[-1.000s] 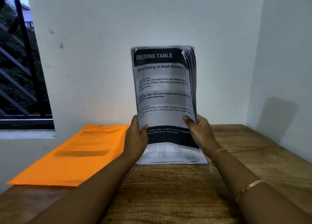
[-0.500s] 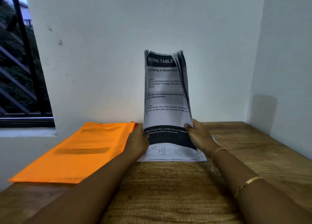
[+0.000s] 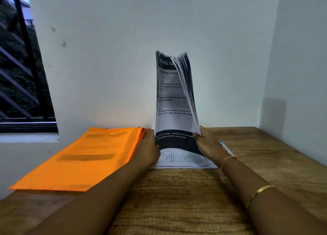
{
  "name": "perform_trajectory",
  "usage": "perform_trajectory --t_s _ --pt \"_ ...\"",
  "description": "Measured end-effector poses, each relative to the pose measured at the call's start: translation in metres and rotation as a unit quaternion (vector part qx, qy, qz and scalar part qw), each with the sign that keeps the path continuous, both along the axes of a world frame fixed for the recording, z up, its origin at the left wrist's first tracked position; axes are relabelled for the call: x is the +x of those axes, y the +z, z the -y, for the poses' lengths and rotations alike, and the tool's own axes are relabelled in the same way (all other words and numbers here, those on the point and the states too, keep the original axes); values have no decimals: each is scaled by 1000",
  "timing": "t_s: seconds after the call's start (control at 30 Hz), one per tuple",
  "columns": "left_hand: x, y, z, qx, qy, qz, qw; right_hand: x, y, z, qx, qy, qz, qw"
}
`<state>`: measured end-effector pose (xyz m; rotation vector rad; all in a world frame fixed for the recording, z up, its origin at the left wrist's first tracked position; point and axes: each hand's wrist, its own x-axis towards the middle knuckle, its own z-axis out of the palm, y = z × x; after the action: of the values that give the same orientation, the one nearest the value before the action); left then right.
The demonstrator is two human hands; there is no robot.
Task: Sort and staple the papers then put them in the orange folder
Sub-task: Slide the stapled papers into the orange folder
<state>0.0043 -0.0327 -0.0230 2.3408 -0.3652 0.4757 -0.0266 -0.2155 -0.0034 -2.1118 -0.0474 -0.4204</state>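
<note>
Paper stack (image 3: 174, 100): top edge motion-blurred; heading partly covered by fanned pp. at right, small print illegible. Left grip (image 3: 149, 149): fingers hidden behind stack. Flat sheet (image 3: 184, 161) beneath: table print too small to read, sides covered by both grips. Blue-white item (image 3: 227, 148) behind right grip (image 3: 208, 144), mostly hidden, can't ID. Orange folder (image 3: 79, 156): label blurred. Window (image 3: 17, 75) cut off by left edge.
</note>
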Motion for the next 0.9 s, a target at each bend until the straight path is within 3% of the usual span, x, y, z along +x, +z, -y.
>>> perform_trajectory --t_s 0.33,0.47,0.57,0.63,0.8,0.9 --pt "-3 11 1 -88 8 51 995 -4 10 -3 61 -17 116 991" --pt "-3 4 -1 -16 4 -10 1000 3 2 -1 -29 -35 43 998" --pt "-4 1 -2 8 4 -24 1000 4 -5 1 -27 -31 16 999" --pt "-3 2 -3 -2 -1 -23 1000 2 -1 2 19 -38 28 999" --pt "6 9 -8 -12 3 -21 1000 4 9 9 263 -33 33 964" --pt "6 14 -10 11 12 -28 999 4 13 13 305 -30 -3 952"
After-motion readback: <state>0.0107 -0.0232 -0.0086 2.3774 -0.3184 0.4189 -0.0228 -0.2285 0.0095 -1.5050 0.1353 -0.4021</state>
